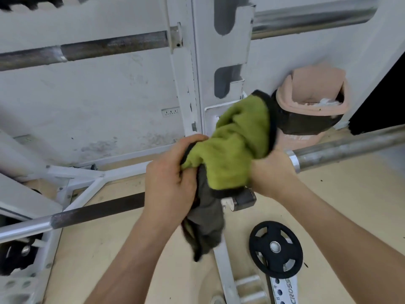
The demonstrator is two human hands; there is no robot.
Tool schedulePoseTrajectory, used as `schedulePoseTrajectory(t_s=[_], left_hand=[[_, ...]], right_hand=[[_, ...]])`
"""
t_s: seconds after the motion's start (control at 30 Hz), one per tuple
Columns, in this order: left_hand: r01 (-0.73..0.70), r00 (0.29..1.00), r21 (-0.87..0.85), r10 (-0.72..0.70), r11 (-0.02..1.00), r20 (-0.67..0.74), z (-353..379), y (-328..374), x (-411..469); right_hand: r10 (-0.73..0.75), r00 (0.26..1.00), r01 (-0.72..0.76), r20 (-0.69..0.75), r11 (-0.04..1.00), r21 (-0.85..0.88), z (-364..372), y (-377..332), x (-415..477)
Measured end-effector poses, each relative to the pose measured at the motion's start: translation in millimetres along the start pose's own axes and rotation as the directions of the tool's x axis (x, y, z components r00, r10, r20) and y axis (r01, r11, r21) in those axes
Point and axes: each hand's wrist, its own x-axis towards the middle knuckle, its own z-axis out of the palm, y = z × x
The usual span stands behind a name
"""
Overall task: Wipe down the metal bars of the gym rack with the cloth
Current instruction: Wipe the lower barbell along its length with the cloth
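Grip: left hand [173, 183] and right hand [271, 170] both clutch green cloth [236, 148], bunched between them over barbell [346, 150].

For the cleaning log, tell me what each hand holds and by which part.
Both hold the cloth: the left hand grips its bunched left end, the right hand its right edge, fingers hidden under it.

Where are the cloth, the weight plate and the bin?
cloth [236, 150], head view, green middle fold.
weight plate [275, 246], head view, centre hub.
bin [314, 84], head view, pink lid.
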Motion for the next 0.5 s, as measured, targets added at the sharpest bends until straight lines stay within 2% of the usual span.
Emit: schedulePoseTrajectory(t_s=[0.03, 0.1, 0.17, 0.23, 0.3, 0.37, 0.43, 0.47, 0.5], left_hand=[[0.006, 0.999, 0.057, -0.008, 0.998, 0.036, 2.5, -4.9, 1.8], [0.02, 0.966, 0.284, -0.092, 0.959, 0.243, 15.4, -15.4, -3.5], [-0.127, 0.935, 0.517, -0.071, 0.846, 0.346, 29.6, -19.9, -17.6], [-0.268, 0.908, 0.535, 0.025, 0.801, 0.418, 35.9, -23.9, -33.0], [-0.277, 0.884, 0.423, 0.057, 0.863, 0.463, 27.9, -28.2, -42.2], [-0.12, 0.897, 0.35, -0.049, 0.929, 0.438, 10.0, -34.8, -50.6], [0.111, 0.903, 0.321, -0.23, 0.941, 0.362, -6.6, -38.2, -60.7], [0.247, 0.893, 0.236, -0.315, 0.94, 0.321, -13.2, -35.9, -62.7], [0.374, 0.873, 0.103, -0.387, 0.922, 0.297, -18.8, -30.1, -62.2]], right_hand=[[0.04, 0.998, -0.034, 0.052, 0.994, -0.099, 2.3, -0.6, 0.1], [0.091, 0.994, -0.071, 0.059, 0.958, -0.277, -0.5, -4.3, 2.2], [0.105, 0.992, -0.086, 0.075, 0.972, -0.221, -5.0, -7.1, -0.9], [0.111, 0.992, -0.099, 0.058, 0.977, -0.187, -5.3, -5.7, -2.5], [0.093, 0.996, -0.092, 0.004, 0.993, -0.079, -6.4, -3.5, -6.1], [0.088, 0.995, -0.085, -0.035, 0.993, 0.084, -4.0, -3.8, -14.2], [0.177, 0.951, -0.085, -0.251, 0.937, 0.34, -7.3, -15.0, -32.8], [0.281, 0.885, -0.053, -0.37, 0.852, 0.521, -12.9, -28.3, -46.5], [0.377, 0.828, 0.023, -0.415, 0.716, 0.697, -20.3, -46.0, -60.1]])
